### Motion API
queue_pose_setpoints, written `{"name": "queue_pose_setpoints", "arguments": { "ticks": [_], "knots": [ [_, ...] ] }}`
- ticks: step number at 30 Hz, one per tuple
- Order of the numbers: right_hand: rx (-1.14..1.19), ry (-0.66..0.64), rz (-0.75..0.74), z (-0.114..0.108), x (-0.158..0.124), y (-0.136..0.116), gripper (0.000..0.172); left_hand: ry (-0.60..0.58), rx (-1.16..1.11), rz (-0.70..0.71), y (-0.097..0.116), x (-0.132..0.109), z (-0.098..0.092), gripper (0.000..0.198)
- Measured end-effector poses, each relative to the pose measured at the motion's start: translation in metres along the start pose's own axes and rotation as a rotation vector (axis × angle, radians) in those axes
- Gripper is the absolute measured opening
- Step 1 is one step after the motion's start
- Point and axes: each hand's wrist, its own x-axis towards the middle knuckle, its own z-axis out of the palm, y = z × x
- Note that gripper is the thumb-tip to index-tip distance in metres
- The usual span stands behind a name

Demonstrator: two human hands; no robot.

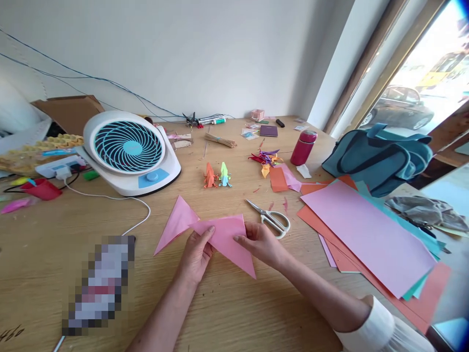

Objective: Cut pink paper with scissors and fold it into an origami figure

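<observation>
A folded sheet of pink paper [227, 240] is held just over the wooden table, between my two hands. My left hand [198, 252] pinches its left part, thumb on top. At its right edge my right hand [262, 242] grips it between thumb and fingers. Behind my left hand, a second pink paper triangle [177, 222] lies on the table. Scissors [271, 218] with white handles rest just beyond my right hand. Two small folded paper figures, one orange [210, 176] and one green and blue [224, 175], stand farther back.
A white fan [128, 151] stands at the left, its cord near a blurred-out device [102, 288]. Large coloured sheets [366, 230] lie at the right by a teal bag [377, 156]. A red bottle [304, 147] and a pile of colourful paper pieces [266, 157] sit farther back.
</observation>
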Motion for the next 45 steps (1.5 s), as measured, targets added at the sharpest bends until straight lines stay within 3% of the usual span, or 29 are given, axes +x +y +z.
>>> {"name": "queue_pose_setpoints", "arguments": {
  "ticks": [4, 7, 10, 17, 21, 25, 32, 38, 45],
  "knots": [
    [-0.075, 0.105, -0.023, -0.007, 0.001, 0.003, 0.032, -0.105, 0.152, -0.083, -0.001, -0.001, -0.002, 0.036],
    [-0.156, 0.160, -0.050, -0.010, 0.000, 0.006, 0.032, -0.107, 0.281, -0.127, -0.003, -0.003, -0.004, 0.037],
    [-0.174, 0.174, -0.044, -0.011, -0.002, 0.012, 0.033, -0.086, 0.363, -0.102, -0.005, -0.004, -0.005, 0.035],
    [0.018, 0.162, 0.024, -0.017, -0.004, 0.021, 0.047, -0.045, 0.449, 0.016, -0.003, -0.001, -0.004, 0.034],
    [0.065, 0.134, 0.006, -0.018, -0.003, 0.023, 0.042, -0.025, 0.546, 0.067, -0.001, -0.001, -0.003, 0.035],
    [0.153, 0.189, -0.002, -0.018, -0.001, 0.026, 0.040, -0.056, 0.646, 0.058, -0.001, -0.004, 0.001, 0.037],
    [0.069, 0.143, 0.003, -0.019, -0.004, 0.026, 0.044, -0.040, 0.541, 0.110, 0.001, -0.002, -0.004, 0.033],
    [0.105, 0.236, -0.003, -0.018, 0.000, 0.024, 0.047, -0.029, 0.548, 0.106, 0.002, 0.001, -0.007, 0.036],
    [0.063, 0.216, -0.002, -0.017, -0.001, 0.022, 0.052, 0.002, 0.527, 0.124, 0.006, -0.001, -0.004, 0.040]
  ]
}}
